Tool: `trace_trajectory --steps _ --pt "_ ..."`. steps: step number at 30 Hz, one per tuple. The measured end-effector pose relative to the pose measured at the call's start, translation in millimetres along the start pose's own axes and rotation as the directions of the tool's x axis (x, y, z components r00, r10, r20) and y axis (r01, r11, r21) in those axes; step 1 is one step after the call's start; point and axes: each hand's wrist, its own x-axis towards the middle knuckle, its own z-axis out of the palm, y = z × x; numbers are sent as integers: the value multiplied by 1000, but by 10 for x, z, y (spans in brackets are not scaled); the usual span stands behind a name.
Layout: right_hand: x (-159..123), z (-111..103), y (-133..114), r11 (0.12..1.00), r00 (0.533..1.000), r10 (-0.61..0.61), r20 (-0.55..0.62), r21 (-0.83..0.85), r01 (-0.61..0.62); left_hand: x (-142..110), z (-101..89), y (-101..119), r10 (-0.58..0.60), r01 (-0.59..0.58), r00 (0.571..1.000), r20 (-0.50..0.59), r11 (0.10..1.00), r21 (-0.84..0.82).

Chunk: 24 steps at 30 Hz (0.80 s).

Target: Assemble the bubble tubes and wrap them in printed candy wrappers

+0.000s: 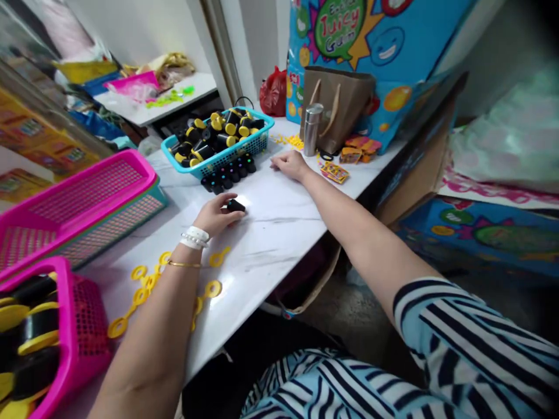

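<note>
My left hand [218, 214] curls its thumb and fingers around a small black cylindrical piece [236, 205] just above the white marbled table [262, 238]. Farther right, my right hand [289, 164] rests at the tabletop with its fingers drawn together; whatever is in them is hidden. Between and beyond the hands stand rows of small black pieces [230, 174] with coloured dots on top. Tiny yellow bits [293, 141] lie scattered behind my right hand. Yellow ringed plastic pieces [140, 295] are spread beside and under my left forearm.
A blue basket [238, 152] of black-and-yellow containers sits at the back. Pink baskets [76, 311] stand at the left, one holding similar containers. A steel flask [311, 131], a brown paper bag [338, 96] and orange-yellow packets [334, 173] are at the right, before a large blue carton [393, 75].
</note>
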Motion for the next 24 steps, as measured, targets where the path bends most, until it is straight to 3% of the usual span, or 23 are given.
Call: trace_trajectory --steps 5,9,15,18,20,22,24 --pt "-33 -36 -24 994 999 11 -48 112 -5 -79 -7 191 137 -116 990 -20 901 419" --pt "-59 8 -85 986 1000 29 -9 166 -27 -76 92 207 210 -159 977 -37 835 527" --pt "-85 2 -103 960 997 78 9 269 -78 -266 167 335 280 -179 956 -91 796 578" --pt "-60 17 -106 938 996 80 43 335 -90 -413 117 574 351 -220 926 -141 802 555" --pt "-84 45 -126 917 993 83 85 383 -109 -571 103 778 350 -223 914 -205 856 467" --pt "-156 81 -146 896 987 81 135 424 -132 -809 204 948 326 -229 914 -240 906 357" --pt "-260 114 -154 878 981 69 181 456 -146 -1106 493 1023 334 -281 930 -154 915 291"
